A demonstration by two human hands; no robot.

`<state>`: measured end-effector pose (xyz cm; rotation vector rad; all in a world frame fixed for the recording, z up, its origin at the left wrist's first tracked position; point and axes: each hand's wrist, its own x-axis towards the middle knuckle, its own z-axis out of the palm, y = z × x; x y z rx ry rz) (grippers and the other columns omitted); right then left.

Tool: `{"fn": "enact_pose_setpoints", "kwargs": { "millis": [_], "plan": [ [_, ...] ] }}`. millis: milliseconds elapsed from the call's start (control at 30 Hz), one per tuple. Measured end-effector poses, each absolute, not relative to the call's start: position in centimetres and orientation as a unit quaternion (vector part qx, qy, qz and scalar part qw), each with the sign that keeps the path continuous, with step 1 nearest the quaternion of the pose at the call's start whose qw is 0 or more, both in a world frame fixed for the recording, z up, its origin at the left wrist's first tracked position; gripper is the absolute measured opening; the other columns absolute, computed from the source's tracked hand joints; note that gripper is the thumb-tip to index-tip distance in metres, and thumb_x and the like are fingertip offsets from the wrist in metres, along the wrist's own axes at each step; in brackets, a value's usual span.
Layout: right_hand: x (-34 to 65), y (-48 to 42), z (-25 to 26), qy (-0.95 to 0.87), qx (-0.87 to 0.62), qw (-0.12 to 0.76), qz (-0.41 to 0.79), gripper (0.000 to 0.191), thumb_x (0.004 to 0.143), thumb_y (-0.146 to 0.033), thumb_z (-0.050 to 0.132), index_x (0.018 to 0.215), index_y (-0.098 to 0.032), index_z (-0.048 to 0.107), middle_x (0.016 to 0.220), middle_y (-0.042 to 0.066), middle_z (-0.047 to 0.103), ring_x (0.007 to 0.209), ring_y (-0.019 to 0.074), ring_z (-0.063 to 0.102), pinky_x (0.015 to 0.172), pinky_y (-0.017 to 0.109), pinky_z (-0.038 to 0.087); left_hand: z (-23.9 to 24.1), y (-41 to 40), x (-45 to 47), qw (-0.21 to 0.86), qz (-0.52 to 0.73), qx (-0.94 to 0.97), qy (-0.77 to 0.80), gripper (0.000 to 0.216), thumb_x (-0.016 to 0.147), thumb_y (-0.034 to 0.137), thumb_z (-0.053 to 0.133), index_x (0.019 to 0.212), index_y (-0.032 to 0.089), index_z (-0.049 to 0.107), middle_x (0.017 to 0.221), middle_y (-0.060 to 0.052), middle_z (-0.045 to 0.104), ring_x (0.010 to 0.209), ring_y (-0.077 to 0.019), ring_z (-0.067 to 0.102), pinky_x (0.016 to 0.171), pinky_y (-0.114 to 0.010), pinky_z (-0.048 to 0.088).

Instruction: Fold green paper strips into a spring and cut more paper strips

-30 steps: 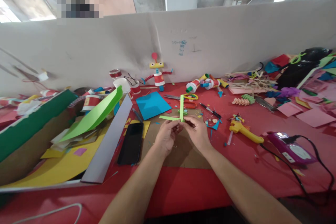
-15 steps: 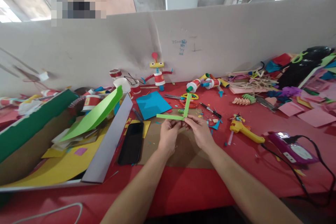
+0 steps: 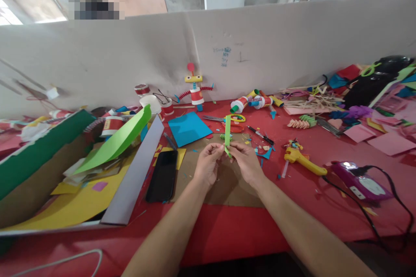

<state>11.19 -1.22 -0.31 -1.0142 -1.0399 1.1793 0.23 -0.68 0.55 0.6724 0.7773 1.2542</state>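
Between my two hands a light green paper strip (image 3: 228,129) stands upright, its lower end pinched and folded at the fingertips. My left hand (image 3: 208,163) is closed, thumb and fingers on the strip's lower left side. From the right, my right hand (image 3: 244,160) grips the folded end; its fingertips are partly hidden behind the paper. Both hands are above a brown cardboard sheet (image 3: 208,194). Just behind the strip lies a small green paper coil (image 3: 222,137). Scissors with yellow handles (image 3: 241,118) rest farther back, partly covered by the strip.
Left are a black phone (image 3: 162,176) and an open box (image 3: 136,173) of coloured paper. A blue sheet (image 3: 190,129) and a paper-cup figure (image 3: 196,94) stand or lie farther back. To the right are a pen (image 3: 261,135), a yellow glue gun (image 3: 305,162) and a purple power socket (image 3: 360,184).
The strip arm that pointed left has been folded over, so only the upright arm and a short lower end show. My left hand has shifted slightly, with its thumb now on the fold.
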Motion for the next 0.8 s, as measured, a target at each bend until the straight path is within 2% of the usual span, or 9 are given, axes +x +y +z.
{"fn": "enact_pose_setpoints", "kwargs": {
  "millis": [200, 400, 500, 633, 700, 800],
  "plan": [
    [11.10, -1.50, -0.84, -0.492, -0.464, 0.593, 0.437, 0.019, 0.071, -0.032, 0.062, 0.083, -0.021, 0.069, 0.083, 0.002, 0.060, 0.061, 0.0120, 0.051, 0.048, 0.023, 0.041, 0.51, -0.90, 0.61, 0.681, 0.575, 0.297, 0.343, 0.028, 0.057, 0.027, 0.076, 0.070, 0.015, 0.054, 0.060, 0.001, 0.060, 0.051, -0.0096, 0.055, 0.050, -0.022, 0.042],
    [11.00, -1.52, -0.86, -0.503, -0.470, 0.591, 0.421, 0.022, 0.073, -0.034, 0.061, 0.088, -0.020, 0.067, 0.088, 0.004, 0.060, 0.060, 0.0123, 0.053, 0.051, 0.025, 0.045, 0.12, -0.66, 0.47, 0.676, 0.583, 0.292, 0.344, 0.028, 0.059, 0.026, 0.076, 0.074, 0.015, 0.055, 0.065, 0.001, 0.062, 0.056, -0.0103, 0.058, 0.055, -0.023, 0.046],
    [11.07, -1.47, -0.71, -0.516, -0.463, 0.585, 0.421, 0.021, 0.075, -0.036, 0.059, 0.088, -0.021, 0.067, 0.086, 0.003, 0.061, 0.060, 0.0128, 0.052, 0.053, 0.026, 0.044, 0.21, -0.69, 0.44, 0.673, 0.585, 0.297, 0.342, 0.027, 0.060, 0.026, 0.075, 0.074, 0.015, 0.055, 0.066, 0.001, 0.062, 0.058, -0.0108, 0.059, 0.055, -0.023, 0.046],
    [11.19, -1.52, -0.37, -0.542, -0.461, 0.560, 0.424, 0.019, 0.075, -0.035, 0.058, 0.078, -0.021, 0.070, 0.071, 0.001, 0.062, 0.059, 0.0140, 0.051, 0.054, 0.027, 0.040, 0.35, -0.72, 0.45, 0.660, 0.596, 0.294, 0.351, 0.023, 0.062, 0.025, 0.074, 0.075, 0.015, 0.057, 0.069, 0.001, 0.062, 0.061, -0.0089, 0.059, 0.060, -0.021, 0.047],
    [11.14, -1.62, -0.16, -0.532, -0.455, 0.556, 0.447, 0.020, 0.073, -0.034, 0.061, 0.085, -0.021, 0.070, 0.073, 0.001, 0.065, 0.063, 0.0156, 0.054, 0.058, 0.027, 0.042, 0.37, -0.69, 0.50, 0.647, 0.608, 0.286, 0.362, 0.022, 0.062, 0.024, 0.074, 0.076, 0.015, 0.059, 0.071, 0.001, 0.063, 0.063, -0.0078, 0.059, 0.062, -0.020, 0.047],
    [10.99, -1.74, 0.02, -0.487, -0.447, 0.588, 0.467, 0.032, 0.071, -0.036, 0.063, 0.100, -0.022, 0.066, 0.083, 0.003, 0.068, 0.071, 0.0174, 0.058, 0.061, 0.028, 0.044, 0.41, -0.68, 0.68, 0.634, 0.617, 0.282, 0.371, 0.024, 0.062, 0.024, 0.074, 0.081, 0.014, 0.062, 0.077, -0.001, 0.066, 0.067, -0.0094, 0.062, 0.068, -0.022, 0.048]
  ]
}}
